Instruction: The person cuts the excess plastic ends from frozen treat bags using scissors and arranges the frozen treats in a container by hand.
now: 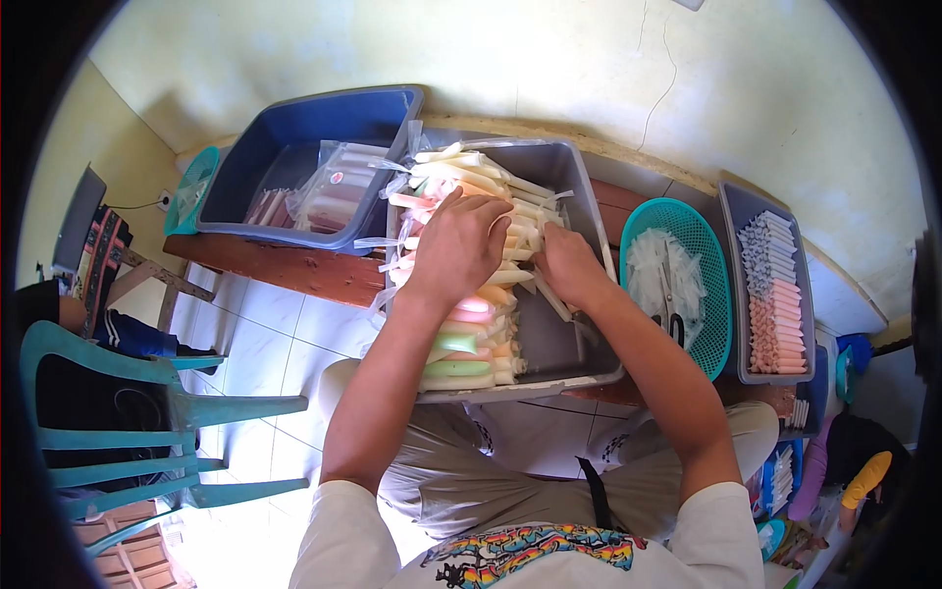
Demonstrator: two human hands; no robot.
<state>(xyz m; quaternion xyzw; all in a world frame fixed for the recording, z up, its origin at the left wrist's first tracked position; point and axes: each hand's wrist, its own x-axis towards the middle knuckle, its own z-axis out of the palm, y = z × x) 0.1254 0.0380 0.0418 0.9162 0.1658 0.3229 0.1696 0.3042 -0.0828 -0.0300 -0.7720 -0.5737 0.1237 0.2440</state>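
Observation:
A grey tub [579, 378] in front of me holds many slim plastic-wrapped sticks [456, 358], cream, pink, orange and green, piled on its left side. My left hand [459, 240] lies over the pile with its fingers bent and close together; what is under the fingertips is hidden. My right hand [569, 263] is at the right edge of the pile, its fingers curled round the end of a pale stick [551, 294]. The two hands are a short way apart.
A blue tub [285, 123] with packed bags stands left. On the right are a green basket [721, 285] with clear plastic and scissors [672, 304], and a grey tub [751, 378] of sorted sticks. A green chair [118, 363] stands at left; a co-worker's yellow sleeve [868, 478] shows lower right.

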